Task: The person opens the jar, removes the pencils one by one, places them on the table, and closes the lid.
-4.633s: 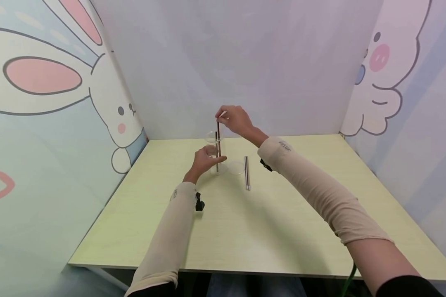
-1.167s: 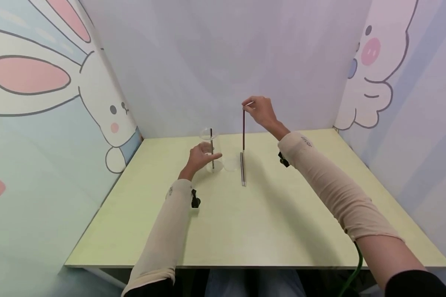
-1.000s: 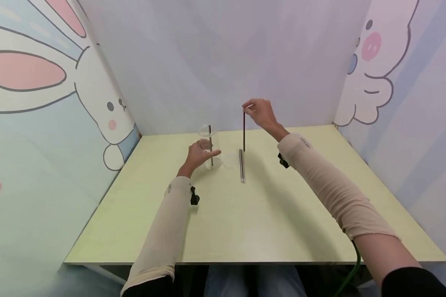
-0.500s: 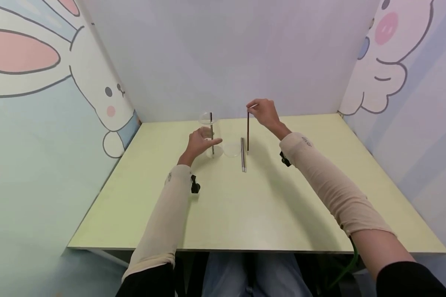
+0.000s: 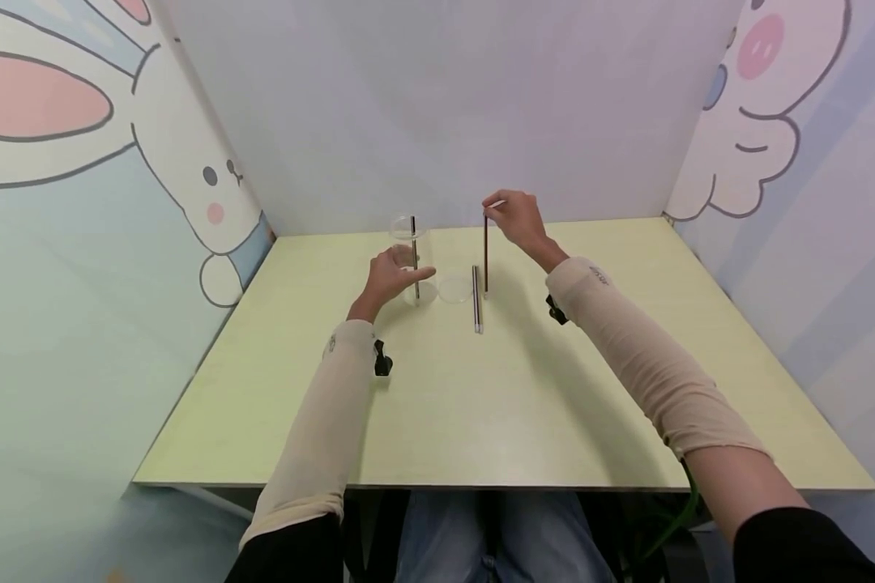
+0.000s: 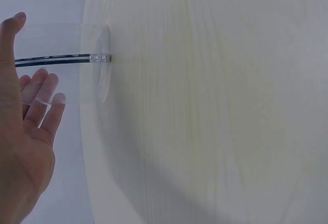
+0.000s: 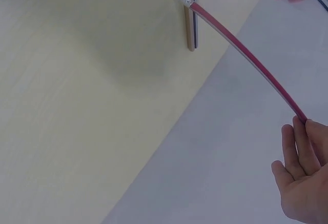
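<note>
While the person's left hand (image 5: pixel 390 277) is curved about an upright clear plastic cylinder (image 6: pixel 66 34), with its thumb on one side and its fingers bent round the other, the right hand (image 5: pixel 518 219) pinches the upper end of a slim red-and-white striped pencil (image 7: pixel 246 52) between thumb and fingertips. That red pencil hangs nearly upright, its silver ferrule and eraser end downward, to the right of the cylinder; whether its lower end touches the table cannot be told. Inside the cylinder, which stands on the pale yellow wood-grain table (image 5: pixel 423 405), a dark striped pencil (image 6: pixel 61 59) leans slightly, also eraser end down, its top reaching about the level of the rim. A clear round disc (image 5: pixel 455 289) lies flat on the table just right of the cylinder's base. Next to the disc, two pencils (image 5: pixel 476 300) lie side by side, one dark-striped and one tan, just left of the red pencil's lower end. Both forearms wear beige sleeves (image 5: pixel 321 405), and a small black device (image 5: pixel 382 359) sits at the left wrist. A white cartoon rabbit (image 5: pixel 182 146) decorates the wall on the left.
</note>
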`<move>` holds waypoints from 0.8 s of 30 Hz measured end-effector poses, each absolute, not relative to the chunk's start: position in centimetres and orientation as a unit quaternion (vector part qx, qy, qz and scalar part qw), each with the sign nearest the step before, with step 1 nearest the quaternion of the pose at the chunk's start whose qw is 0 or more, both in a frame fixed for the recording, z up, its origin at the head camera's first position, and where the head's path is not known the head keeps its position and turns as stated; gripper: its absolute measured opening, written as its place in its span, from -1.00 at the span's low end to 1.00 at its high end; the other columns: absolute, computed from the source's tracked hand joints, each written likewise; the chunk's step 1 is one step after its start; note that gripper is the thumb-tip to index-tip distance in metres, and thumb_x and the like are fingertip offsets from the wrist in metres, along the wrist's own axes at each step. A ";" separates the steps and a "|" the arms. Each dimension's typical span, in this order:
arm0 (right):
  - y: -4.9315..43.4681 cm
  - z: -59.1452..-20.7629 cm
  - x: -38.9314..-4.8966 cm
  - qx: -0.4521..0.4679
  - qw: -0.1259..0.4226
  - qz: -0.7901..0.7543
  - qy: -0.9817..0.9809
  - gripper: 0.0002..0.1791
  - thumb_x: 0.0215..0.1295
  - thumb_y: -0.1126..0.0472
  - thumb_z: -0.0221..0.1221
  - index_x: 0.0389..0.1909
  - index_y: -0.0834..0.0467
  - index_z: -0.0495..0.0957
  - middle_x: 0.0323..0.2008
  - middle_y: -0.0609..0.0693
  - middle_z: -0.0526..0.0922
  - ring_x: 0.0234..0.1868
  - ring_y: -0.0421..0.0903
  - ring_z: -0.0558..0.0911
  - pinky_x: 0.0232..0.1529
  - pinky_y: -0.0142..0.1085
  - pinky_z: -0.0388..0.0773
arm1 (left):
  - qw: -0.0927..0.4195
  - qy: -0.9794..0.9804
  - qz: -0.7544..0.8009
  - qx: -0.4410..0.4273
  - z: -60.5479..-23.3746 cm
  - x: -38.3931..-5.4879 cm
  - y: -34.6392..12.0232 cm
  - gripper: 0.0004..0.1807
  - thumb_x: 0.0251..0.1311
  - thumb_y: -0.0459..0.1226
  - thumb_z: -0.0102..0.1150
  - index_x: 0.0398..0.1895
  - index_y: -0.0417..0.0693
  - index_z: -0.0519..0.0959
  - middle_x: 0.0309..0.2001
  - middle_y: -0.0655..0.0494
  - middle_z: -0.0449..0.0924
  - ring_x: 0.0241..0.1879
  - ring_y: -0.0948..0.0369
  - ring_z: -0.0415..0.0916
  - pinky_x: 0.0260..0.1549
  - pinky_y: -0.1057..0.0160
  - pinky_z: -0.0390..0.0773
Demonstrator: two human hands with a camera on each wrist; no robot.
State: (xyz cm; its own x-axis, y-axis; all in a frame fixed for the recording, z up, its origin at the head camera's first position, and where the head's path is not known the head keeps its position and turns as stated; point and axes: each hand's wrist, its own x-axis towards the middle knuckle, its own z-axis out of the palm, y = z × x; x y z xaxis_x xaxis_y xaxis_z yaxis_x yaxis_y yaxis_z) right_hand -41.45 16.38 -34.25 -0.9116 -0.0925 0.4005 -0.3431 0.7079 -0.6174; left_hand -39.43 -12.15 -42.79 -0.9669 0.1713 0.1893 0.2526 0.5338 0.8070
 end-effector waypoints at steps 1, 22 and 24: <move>16.3 -34.2 -41.4 0.121 0.173 0.363 -0.908 -0.77 0.36 0.06 0.16 -0.10 0.07 0.67 -0.16 -0.01 0.72 -0.18 -0.12 0.69 -0.22 -0.23 0.59 | 0.043 -0.874 -0.468 -0.121 -42.8 -39.4 -12.2 -0.21 -0.21 0.28 0.40 0.08 0.08 0.49 0.00 0.18 0.58 0.00 0.27 0.52 0.02 0.15 0.50; 15.9 -37.5 -40.8 0.141 0.138 0.361 -0.912 -0.78 0.34 0.16 0.19 -0.09 0.15 0.67 -0.19 0.10 0.73 -0.15 0.01 0.69 -0.18 -0.10 0.58 | 0.040 -0.867 -0.480 -0.130 -42.8 -39.7 -12.3 -0.21 -0.17 0.22 0.43 0.10 0.02 0.47 0.02 0.10 0.59 0.05 0.20 0.53 0.05 0.10 0.50; 15.9 -37.8 -40.7 0.138 0.133 0.362 -0.912 -0.78 0.33 0.18 0.19 -0.09 0.17 0.67 -0.19 0.12 0.72 -0.15 0.03 0.69 -0.20 -0.08 0.58 | 0.038 -0.865 -0.483 -0.132 -42.8 -39.6 -12.1 -0.22 -0.16 0.20 0.43 0.11 0.01 0.47 0.03 0.10 0.58 0.06 0.19 0.52 0.05 0.10 0.50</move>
